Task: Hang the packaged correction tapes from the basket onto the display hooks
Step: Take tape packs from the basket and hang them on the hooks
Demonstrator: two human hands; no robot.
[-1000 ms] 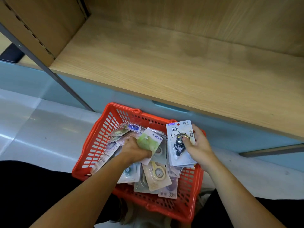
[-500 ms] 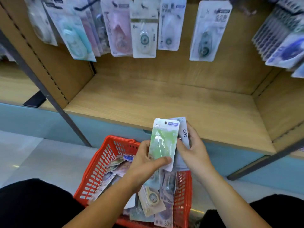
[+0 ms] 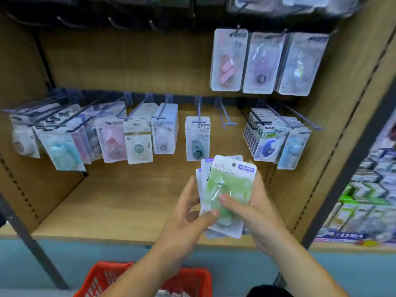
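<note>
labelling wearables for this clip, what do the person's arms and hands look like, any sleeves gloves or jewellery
Both forearms are bare right down to the frame edge, with no sleeves in view. The left hand and right hand wear no gloves, and no ring, watch or bracelet shows on either.

The bottom edge cuts off your basket [image 3: 102, 277], so most of its load is out of view. The green pack [image 3: 230, 187] covers the packs [image 3: 204, 168] behind it; you cannot count them. Your right hand [image 3: 259, 211] is partly hidden behind them. Top-row hooks [image 3: 115, 23] are blurred.
</note>
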